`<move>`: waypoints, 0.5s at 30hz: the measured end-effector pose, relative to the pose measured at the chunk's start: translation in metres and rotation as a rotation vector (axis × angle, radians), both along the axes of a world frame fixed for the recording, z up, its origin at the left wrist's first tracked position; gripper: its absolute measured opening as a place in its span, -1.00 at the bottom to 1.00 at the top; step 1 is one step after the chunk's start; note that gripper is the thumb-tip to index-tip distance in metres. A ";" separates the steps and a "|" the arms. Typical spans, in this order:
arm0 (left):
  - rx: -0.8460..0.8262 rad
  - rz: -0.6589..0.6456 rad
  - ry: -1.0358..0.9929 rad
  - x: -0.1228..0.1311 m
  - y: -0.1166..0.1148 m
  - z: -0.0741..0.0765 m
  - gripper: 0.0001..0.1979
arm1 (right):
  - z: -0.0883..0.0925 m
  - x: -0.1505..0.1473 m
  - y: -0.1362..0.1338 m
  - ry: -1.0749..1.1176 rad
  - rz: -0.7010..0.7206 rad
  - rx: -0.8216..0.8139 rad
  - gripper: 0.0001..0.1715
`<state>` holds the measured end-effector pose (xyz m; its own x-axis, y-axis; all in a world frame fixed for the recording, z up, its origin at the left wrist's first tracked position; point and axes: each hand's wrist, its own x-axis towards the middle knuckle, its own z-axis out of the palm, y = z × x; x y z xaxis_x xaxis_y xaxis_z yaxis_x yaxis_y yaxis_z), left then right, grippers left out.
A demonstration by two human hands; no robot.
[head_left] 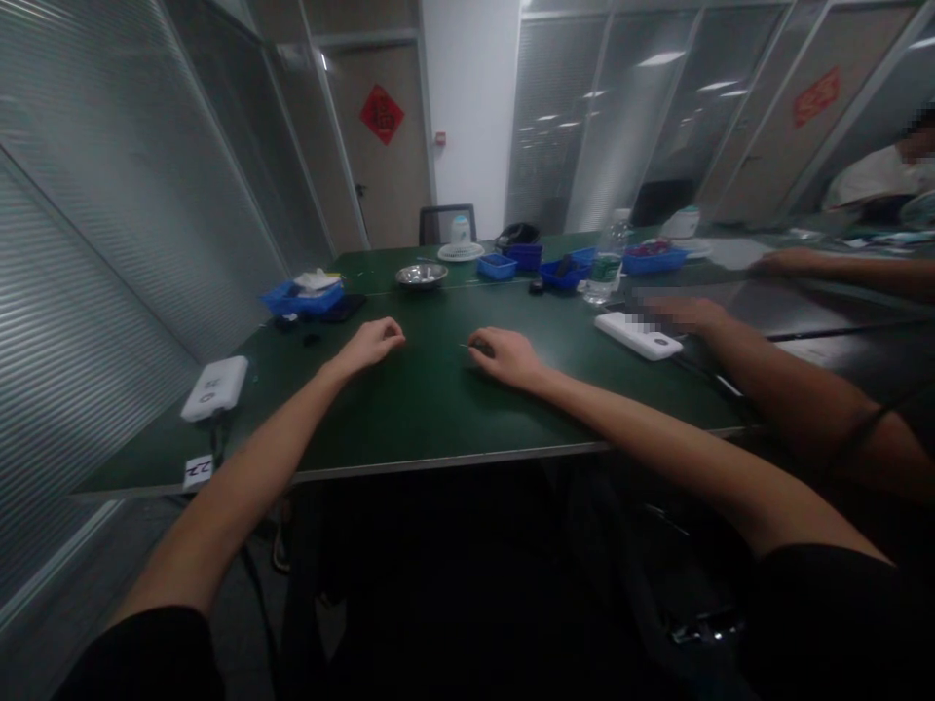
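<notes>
Both my forearms reach out over a dark green table (424,419). My left hand (374,344) rests on the tabletop with its fingers curled in; whatever is inside them is hidden. My right hand (505,356) lies a short way to its right, fingers closed in a pinch on a small dark thing (478,346) with a thin pin-like tip pointing left. The two hands are apart, with a bare strip of table between them.
A white power bank (216,387) lies at the left edge. A second white power bank (638,336) lies right, beside a co-worker's hand (687,313). Farther back stand a metal bowl (422,276), blue trays (303,297), a water bottle (605,265) and a chair (447,224).
</notes>
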<state>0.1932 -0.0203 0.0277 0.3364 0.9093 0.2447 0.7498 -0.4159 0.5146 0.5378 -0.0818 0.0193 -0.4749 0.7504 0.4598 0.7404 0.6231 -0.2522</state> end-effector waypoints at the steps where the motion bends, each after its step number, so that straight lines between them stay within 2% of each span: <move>1: 0.038 0.083 -0.028 -0.014 0.005 0.001 -0.76 | 0.000 0.000 0.000 0.002 0.002 -0.004 -0.70; 4: 0.168 0.396 -0.089 -0.067 0.018 0.004 -0.84 | 0.000 0.000 0.000 0.005 0.011 -0.010 -0.70; 7: 0.236 0.663 -0.206 -0.121 0.023 0.000 -0.73 | -0.001 0.001 0.002 0.005 0.020 -0.005 -0.70; 9: 0.237 0.782 -0.238 -0.146 0.024 -0.005 -0.68 | -0.002 0.002 0.002 0.006 0.024 0.002 -0.71; 12: 0.215 0.876 -0.196 -0.161 0.023 -0.014 -0.70 | -0.003 0.002 0.003 0.007 0.029 0.008 -0.71; 15: 0.208 0.891 -0.120 -0.156 0.024 -0.019 -0.75 | -0.003 0.001 0.004 0.014 0.035 0.004 -0.71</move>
